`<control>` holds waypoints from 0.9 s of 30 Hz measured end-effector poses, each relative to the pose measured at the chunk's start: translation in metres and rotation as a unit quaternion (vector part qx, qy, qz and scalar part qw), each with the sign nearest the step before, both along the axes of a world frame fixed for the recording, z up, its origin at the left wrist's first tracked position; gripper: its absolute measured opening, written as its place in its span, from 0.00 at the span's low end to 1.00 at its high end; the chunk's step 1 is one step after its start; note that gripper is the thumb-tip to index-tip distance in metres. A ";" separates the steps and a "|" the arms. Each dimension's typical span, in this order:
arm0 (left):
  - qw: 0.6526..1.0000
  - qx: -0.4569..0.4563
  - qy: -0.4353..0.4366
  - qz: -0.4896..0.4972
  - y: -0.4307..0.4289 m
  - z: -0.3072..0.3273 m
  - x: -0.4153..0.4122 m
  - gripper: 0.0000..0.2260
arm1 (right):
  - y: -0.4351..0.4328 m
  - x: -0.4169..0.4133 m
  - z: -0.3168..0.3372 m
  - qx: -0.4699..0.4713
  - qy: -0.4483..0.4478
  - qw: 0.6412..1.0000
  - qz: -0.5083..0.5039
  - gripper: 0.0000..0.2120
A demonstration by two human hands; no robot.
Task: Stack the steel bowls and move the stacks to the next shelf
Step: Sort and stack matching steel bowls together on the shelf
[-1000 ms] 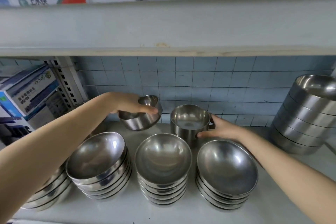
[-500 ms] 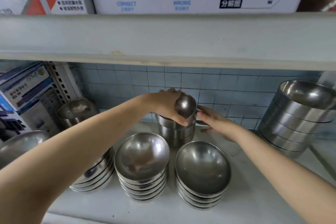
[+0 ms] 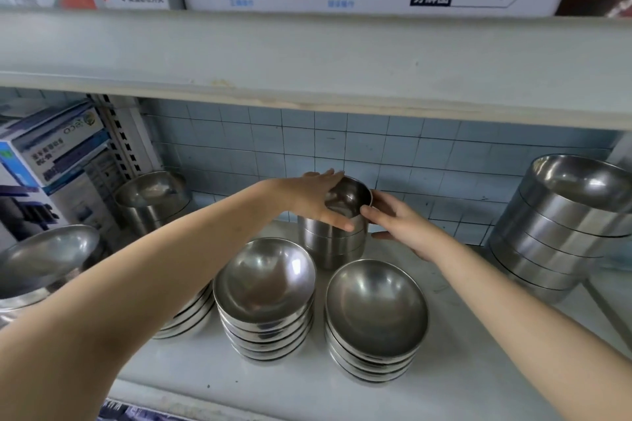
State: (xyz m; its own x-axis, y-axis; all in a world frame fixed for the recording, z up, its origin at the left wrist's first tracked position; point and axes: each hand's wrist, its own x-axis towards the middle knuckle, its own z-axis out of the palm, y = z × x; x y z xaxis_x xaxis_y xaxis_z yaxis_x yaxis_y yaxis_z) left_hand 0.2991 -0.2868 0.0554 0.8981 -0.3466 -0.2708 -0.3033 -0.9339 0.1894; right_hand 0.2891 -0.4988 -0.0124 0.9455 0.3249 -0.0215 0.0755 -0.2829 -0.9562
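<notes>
The white shelf (image 3: 455, 383) carried everything. Largest on it was the tall stack of wide steel bowls (image 3: 561, 232) at the far right, well apart from the work. Toward the front stood two stacks of shallow bowls just beside each other, the middle front stack (image 3: 266, 284) and the right front stack (image 3: 376, 308). Behind them, near the tiled wall, rose the narrow stack of small deep bowls (image 3: 330, 246) — the task's thing at this moment. Its top bowl (image 3: 349, 196) sat tilted, mouth turned toward the camera, not level in the bowl beneath.

The left hand (image 3: 307, 202) gripped that top bowl, with fingers over the far rim and the thumb against the near wall. The right hand (image 3: 407, 229) held nothing. Its fingers lay loosely straight against the right side of the narrow stack, steadying it.

The step in hand looked to be nesting this bowl. Done well, the person would level the rim first, then lower the bowl straight down so it dropped in centred. The right hand should brace the lower bowls, since a narrow column of smooth steel would likely slide or tip toward the front stacks. The left hand should let go only once the bowl was seated — a tilted one would probably jam or rock.
</notes>
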 end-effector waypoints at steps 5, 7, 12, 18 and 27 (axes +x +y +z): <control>1.000 -0.007 0.006 0.012 0.020 0.007 -0.006 0.52 | -0.001 0.003 0.009 -0.092 -0.008 0.995 0.027 0.47; 0.999 -0.009 -0.005 0.041 0.043 0.018 -0.012 0.50 | 0.005 0.003 0.018 -0.134 -0.023 0.990 0.038 0.58; 0.991 0.056 -0.010 0.125 0.119 0.035 -0.027 0.50 | 0.034 -0.001 0.041 -0.256 -0.078 0.962 0.046 0.61; 0.972 0.142 0.011 0.186 0.189 0.033 -0.029 0.49 | 0.067 0.003 0.057 -0.378 -0.043 0.924 0.025 0.65; 0.964 0.132 0.034 0.228 0.246 0.007 -0.008 0.55 | 0.079 0.004 0.068 -0.420 -0.044 0.906 -0.034 0.64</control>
State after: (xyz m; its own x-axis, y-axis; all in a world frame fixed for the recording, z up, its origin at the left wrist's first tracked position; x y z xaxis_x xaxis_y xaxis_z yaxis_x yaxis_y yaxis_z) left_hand 0.2914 -0.0406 0.0621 0.9180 0.1699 -0.3584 0.1558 -0.9854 -0.0681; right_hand 0.2933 -0.4198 0.0557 0.9729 0.1690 -0.1575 0.0952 -0.9146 -0.3930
